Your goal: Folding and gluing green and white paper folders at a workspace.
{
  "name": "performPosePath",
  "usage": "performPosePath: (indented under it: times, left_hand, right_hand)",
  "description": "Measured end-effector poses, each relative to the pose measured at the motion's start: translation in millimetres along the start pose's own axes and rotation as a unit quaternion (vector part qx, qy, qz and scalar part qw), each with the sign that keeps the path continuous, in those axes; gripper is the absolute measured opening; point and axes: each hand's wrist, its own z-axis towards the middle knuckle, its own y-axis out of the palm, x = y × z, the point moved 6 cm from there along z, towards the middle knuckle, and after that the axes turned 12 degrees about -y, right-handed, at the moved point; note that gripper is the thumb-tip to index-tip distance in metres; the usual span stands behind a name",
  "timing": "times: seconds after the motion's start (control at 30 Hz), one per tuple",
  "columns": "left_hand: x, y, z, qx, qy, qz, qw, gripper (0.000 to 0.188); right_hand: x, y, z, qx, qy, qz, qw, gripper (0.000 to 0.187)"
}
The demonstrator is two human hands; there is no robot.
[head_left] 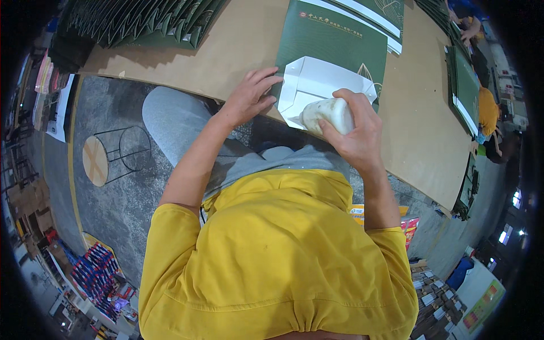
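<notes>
A green paper bag (334,48) lies flat on the table, its folded white bottom flaps (324,76) turned toward me. My right hand (360,127) is closed around a white, stained squeeze bottle (331,115), tilted so that its nozzle points down and left at the near corner of the flaps. My left hand (253,95) rests at the left edge of the bag with its fingers apart and nothing in them. Its fingertips touch or nearly touch the bag's edge; I cannot tell which.
Green bags (164,22) stand fanned out at the far left of the table (419,107). More flat bags (377,17) lie beyond mine, and others (463,88) sit at the right edge. A co-worker's hand (470,31) shows at far right. A stool (96,161) stands on the floor at left.
</notes>
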Motion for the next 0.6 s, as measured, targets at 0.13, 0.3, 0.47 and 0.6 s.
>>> performPosePath:
  times: [0.13, 0.3, 0.47, 0.6]
  left_hand:
    - [-2, 1, 0, 0.001, -0.004, 0.005, 1.0, 0.051]
    - [1, 0, 0, 0.002, 0.006, 0.006, 1.0, 0.052]
    - [0, -2, 0, 0.009, 0.008, -0.011, 1.0, 0.051]
    - [3, -5, 0, 0.013, -0.003, 0.003, 1.0, 0.05]
  right_hand:
    - [0, -2, -6, 0.003, 0.012, 0.017, 1.0, 0.043]
    - [4, -9, -14, 0.014, 0.024, 0.008, 1.0, 0.042]
    - [11, -22, -26, 0.027, 0.069, 0.006, 0.997, 0.042]
    - [18, -35, -35, 0.034, 0.085, -0.022, 0.996, 0.042]
